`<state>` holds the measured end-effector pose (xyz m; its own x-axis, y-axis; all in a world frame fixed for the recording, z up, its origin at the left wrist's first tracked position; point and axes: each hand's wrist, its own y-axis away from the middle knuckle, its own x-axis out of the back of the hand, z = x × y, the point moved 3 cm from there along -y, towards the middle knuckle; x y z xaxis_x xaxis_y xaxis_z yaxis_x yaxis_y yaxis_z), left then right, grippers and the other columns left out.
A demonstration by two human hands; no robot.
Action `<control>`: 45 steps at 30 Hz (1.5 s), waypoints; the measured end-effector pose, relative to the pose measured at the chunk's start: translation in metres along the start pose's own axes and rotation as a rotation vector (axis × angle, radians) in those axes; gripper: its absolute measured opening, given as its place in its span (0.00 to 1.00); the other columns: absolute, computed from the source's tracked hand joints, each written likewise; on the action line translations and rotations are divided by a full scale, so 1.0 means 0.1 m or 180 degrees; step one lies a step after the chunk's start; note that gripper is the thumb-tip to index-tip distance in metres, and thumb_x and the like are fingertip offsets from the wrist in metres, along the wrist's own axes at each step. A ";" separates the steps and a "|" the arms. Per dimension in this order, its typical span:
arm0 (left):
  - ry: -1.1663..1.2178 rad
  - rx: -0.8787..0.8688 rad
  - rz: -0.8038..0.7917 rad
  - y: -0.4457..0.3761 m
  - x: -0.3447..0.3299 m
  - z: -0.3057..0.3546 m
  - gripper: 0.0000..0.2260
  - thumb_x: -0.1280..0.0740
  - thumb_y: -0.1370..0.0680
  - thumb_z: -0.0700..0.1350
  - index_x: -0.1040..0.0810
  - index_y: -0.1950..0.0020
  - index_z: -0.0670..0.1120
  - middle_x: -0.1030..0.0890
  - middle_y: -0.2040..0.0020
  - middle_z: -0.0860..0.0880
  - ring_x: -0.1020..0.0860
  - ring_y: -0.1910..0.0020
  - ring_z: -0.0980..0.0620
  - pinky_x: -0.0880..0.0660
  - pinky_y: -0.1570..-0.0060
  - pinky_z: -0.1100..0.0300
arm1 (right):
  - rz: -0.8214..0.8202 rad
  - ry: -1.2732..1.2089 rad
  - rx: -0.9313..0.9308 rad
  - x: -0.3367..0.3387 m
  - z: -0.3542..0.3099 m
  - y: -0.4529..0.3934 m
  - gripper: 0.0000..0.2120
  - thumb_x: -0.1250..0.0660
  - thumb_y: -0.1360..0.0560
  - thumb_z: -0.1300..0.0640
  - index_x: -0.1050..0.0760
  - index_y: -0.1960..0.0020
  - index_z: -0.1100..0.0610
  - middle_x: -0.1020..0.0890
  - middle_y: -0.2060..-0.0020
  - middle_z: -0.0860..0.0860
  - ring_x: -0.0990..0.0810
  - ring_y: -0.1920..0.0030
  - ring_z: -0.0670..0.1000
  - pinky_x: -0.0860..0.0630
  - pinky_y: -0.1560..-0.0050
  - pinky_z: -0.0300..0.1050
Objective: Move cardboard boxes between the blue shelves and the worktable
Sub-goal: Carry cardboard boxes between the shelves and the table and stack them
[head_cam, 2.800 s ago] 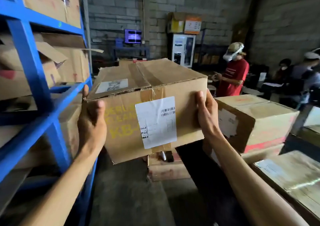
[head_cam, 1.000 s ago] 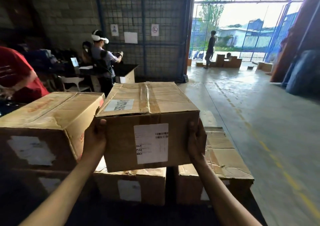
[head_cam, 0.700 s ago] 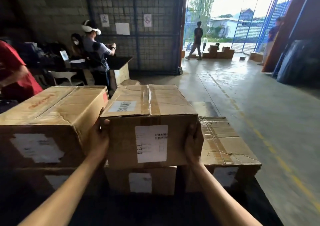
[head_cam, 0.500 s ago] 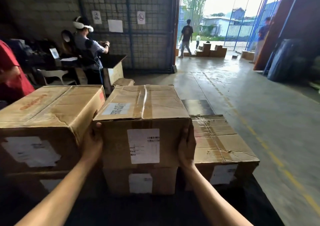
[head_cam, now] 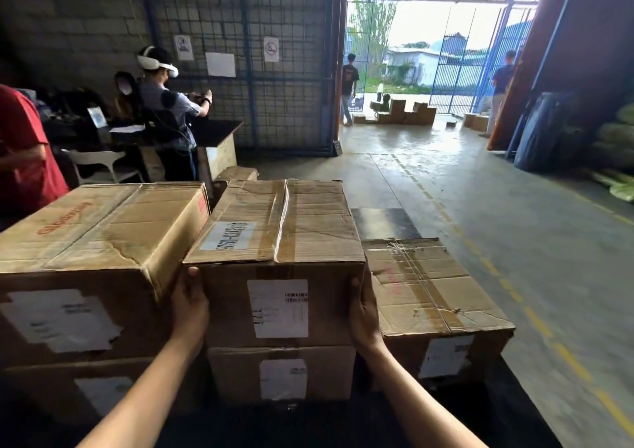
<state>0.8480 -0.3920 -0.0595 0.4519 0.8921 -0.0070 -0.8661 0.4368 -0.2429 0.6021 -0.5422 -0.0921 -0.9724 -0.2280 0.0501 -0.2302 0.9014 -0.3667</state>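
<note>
I grip a taped cardboard box (head_cam: 278,238) with a white barcode label on its near face. My left hand (head_cam: 189,305) clasps its left side and my right hand (head_cam: 363,313) its right side. The box rests on top of a smaller labelled box (head_cam: 281,372) on the dark worktable (head_cam: 384,222). A large box (head_cam: 92,241) stands just to its left, stacked on another, and a low taped box (head_cam: 429,289) lies to its right. The blue shelves are out of view.
A person in red (head_cam: 24,152) stands at the far left; another wearing a white headset (head_cam: 164,111) works at a desk behind. Open concrete floor (head_cam: 497,224) with a yellow line runs right toward the bright doorway, where people and stacked boxes (head_cam: 401,114) stand.
I turned away from the blue shelves with the box, carried it to the worktable and lowered it onto the smaller box. Both hands kept their grip.
</note>
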 end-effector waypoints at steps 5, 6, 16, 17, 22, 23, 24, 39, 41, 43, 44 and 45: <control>-0.0107 -0.0027 0.0052 -0.02 0.06 -0.08 0.20 0.48 0.15 0.49 0.31 0.28 0.41 0.29 0.32 0.48 0.33 0.34 0.55 0.39 0.38 0.68 | -0.0136 -0.0028 -0.0017 0.00 0.04 0.03 0.43 0.47 0.27 0.24 0.41 0.21 0.50 0.34 0.24 0.47 0.37 0.24 0.44 0.42 0.22 0.50; -0.0152 -0.0078 0.0046 -0.01 0.07 -0.06 0.19 0.48 0.15 0.49 0.31 0.29 0.41 0.28 0.33 0.48 0.33 0.34 0.55 0.39 0.39 0.69 | -0.0150 -0.0036 -0.0041 0.00 0.04 0.02 0.43 0.47 0.26 0.25 0.41 0.21 0.50 0.34 0.24 0.47 0.37 0.24 0.45 0.42 0.22 0.52; -0.0260 -0.0369 0.0222 0.15 0.14 0.05 0.22 0.41 0.17 0.49 0.33 0.26 0.39 0.31 0.27 0.42 0.36 0.27 0.53 0.44 0.33 0.70 | -0.0105 0.0666 0.0724 0.10 -0.33 0.00 0.33 0.43 0.22 0.33 0.55 0.23 0.32 0.49 0.20 0.40 0.52 0.20 0.43 0.49 0.22 0.60; -0.0303 -0.0479 0.0232 0.18 0.14 0.09 0.24 0.39 0.18 0.50 0.35 0.25 0.41 0.33 0.25 0.44 0.38 0.27 0.54 0.46 0.31 0.70 | -0.0093 0.0744 0.0881 0.08 -0.42 -0.02 0.33 0.42 0.22 0.34 0.54 0.22 0.33 0.51 0.20 0.42 0.53 0.20 0.44 0.50 0.23 0.59; -0.0130 -0.0875 0.0361 0.27 0.19 0.43 0.28 0.38 0.21 0.56 0.38 0.24 0.47 0.32 0.27 0.44 0.33 0.28 0.51 0.38 0.28 0.56 | -0.0048 0.1055 0.1553 -0.08 -0.78 -0.14 0.25 0.42 0.21 0.37 0.39 0.26 0.40 0.49 0.20 0.47 0.55 0.20 0.46 0.51 0.24 0.55; -0.0066 -0.0921 0.0392 0.30 0.19 0.51 0.26 0.38 0.20 0.52 0.37 0.24 0.46 0.31 0.28 0.42 0.31 0.29 0.50 0.36 0.30 0.56 | -0.0115 0.1059 0.1641 -0.11 -0.85 -0.15 0.23 0.42 0.21 0.38 0.37 0.27 0.40 0.47 0.21 0.47 0.55 0.21 0.44 0.48 0.24 0.58; -0.0045 -0.0973 0.0424 0.34 0.21 0.60 0.25 0.38 0.20 0.50 0.36 0.25 0.44 0.30 0.29 0.43 0.30 0.31 0.51 0.35 0.31 0.57 | -0.0201 0.1051 0.1724 -0.16 -0.93 -0.15 0.22 0.43 0.21 0.38 0.36 0.28 0.40 0.45 0.22 0.48 0.54 0.22 0.43 0.46 0.25 0.60; -0.1270 -0.1060 0.2119 1.78 1.97 1.28 0.15 0.40 0.23 0.57 0.21 0.42 0.52 0.19 0.41 0.49 0.22 0.40 0.52 0.27 0.40 0.59 | -0.3147 -0.0336 0.1699 -1.50 -1.75 0.93 0.26 0.38 0.21 0.40 0.38 0.26 0.46 0.38 0.29 0.50 0.35 0.29 0.54 0.34 0.30 0.63; -0.1429 -0.1026 0.2423 2.15 2.27 1.41 0.14 0.40 0.21 0.52 0.21 0.42 0.49 0.19 0.42 0.48 0.22 0.41 0.50 0.28 0.41 0.63 | -0.3603 -0.0438 0.1718 -1.65 -1.89 1.29 0.27 0.39 0.21 0.39 0.39 0.25 0.46 0.39 0.28 0.49 0.37 0.27 0.54 0.36 0.28 0.63; -0.1478 -0.0894 0.2813 2.59 2.61 1.50 0.13 0.42 0.18 0.46 0.22 0.40 0.44 0.20 0.42 0.46 0.23 0.42 0.47 0.29 0.44 0.69 | -0.4024 -0.0608 0.1780 -1.75 -2.09 1.72 0.27 0.40 0.21 0.38 0.39 0.24 0.45 0.40 0.27 0.50 0.39 0.26 0.54 0.38 0.27 0.62; -0.1465 -0.0789 0.3020 2.83 2.79 1.54 0.12 0.42 0.17 0.45 0.22 0.40 0.43 0.20 0.42 0.45 0.23 0.42 0.46 0.29 0.45 0.69 | -0.4250 -0.0646 0.1793 -1.78 -2.19 1.95 0.27 0.40 0.20 0.39 0.39 0.24 0.45 0.41 0.26 0.51 0.40 0.25 0.54 0.39 0.26 0.59; -0.1515 -0.0719 0.3205 3.10 2.95 1.59 0.12 0.42 0.17 0.46 0.22 0.40 0.44 0.20 0.42 0.44 0.23 0.42 0.45 0.29 0.44 0.67 | -0.4442 -0.0671 0.1815 -1.79 -2.30 2.20 0.27 0.39 0.20 0.41 0.38 0.23 0.46 0.40 0.26 0.51 0.40 0.25 0.54 0.40 0.26 0.57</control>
<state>0.6785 0.0250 0.0176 -0.5967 0.8002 0.0596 -0.7094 -0.4914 -0.5052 0.7166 -0.2188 0.0322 0.0377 -0.8421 0.5380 -0.8387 -0.3194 -0.4410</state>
